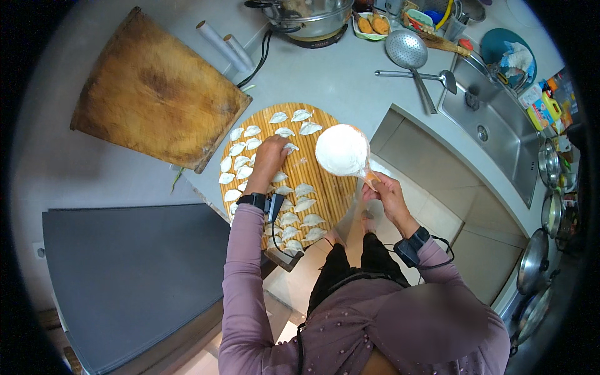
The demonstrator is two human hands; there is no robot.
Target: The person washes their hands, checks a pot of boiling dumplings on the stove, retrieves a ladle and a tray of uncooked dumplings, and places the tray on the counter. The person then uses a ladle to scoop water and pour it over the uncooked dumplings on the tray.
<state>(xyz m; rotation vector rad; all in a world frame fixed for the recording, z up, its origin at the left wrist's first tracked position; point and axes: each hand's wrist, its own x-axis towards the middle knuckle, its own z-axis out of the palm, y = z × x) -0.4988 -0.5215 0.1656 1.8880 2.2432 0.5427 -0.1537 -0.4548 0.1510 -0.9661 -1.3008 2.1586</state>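
Note:
My right hand [390, 196] grips the orange handle of a ladle-shaped scoop full of white flour [343, 150], which it holds up over the right edge of a round, slatted bamboo board [337, 201]. Over the board's upper middle, my left hand [272, 154] has its fingers on a folded dumpling [290, 148]; whether they pinch it is hard to tell. Many more dumplings lie on the board, some along its left side and others, such as one dumpling [313, 220], towards the near edge. My left forearm hides part of them.
A thick wooden chopping board [159, 89] leans at the upper left. A steel pot [309, 14] stands at the back of the counter. A skimmer [407, 49] and a spatula [447, 80] lie beside the steel sink [497, 117] at the right. A dark grey panel [136, 276] is at the lower left.

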